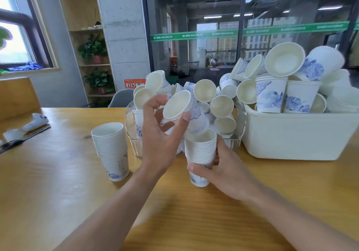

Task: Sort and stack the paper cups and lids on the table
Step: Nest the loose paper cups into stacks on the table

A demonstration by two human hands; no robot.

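A single paper cup (179, 106) is being held by the left hand (161, 134) just above and to the left of a nested stack of cups (200, 153). It is being pinched at the rim between the thumb and the spread fingers, tipped on its side so that the mouth is facing the camera. The tilt is probably being used to bring the base round towards the stack's open top — a judgement, since the cup's base is blurred and partly lost against the pile behind it.

The stack is being gripped low down by the right hand (223, 173), with the thumb pressed across the front and the fingers curled round the far side; it is apparently being steadied on the wooden table (58, 192) so that it does not tip as a cup is pushed in. A second, finished-looking stack (111, 149) is standing apart to the left, untouched.

Loose cups are being drawn, it seems, from a clear bin (132, 130) directly behind the hands, while a white tub (291, 138) to the right is heaped with more. How deep either heap goes cannot be told — the tub's wall is opaque and the clear bin is screened by the hands. Whether any lids are lying among the cups is hard to make out. The fingertips of the right hand are hidden behind the stack, and the tub is being cut off at the right edge.
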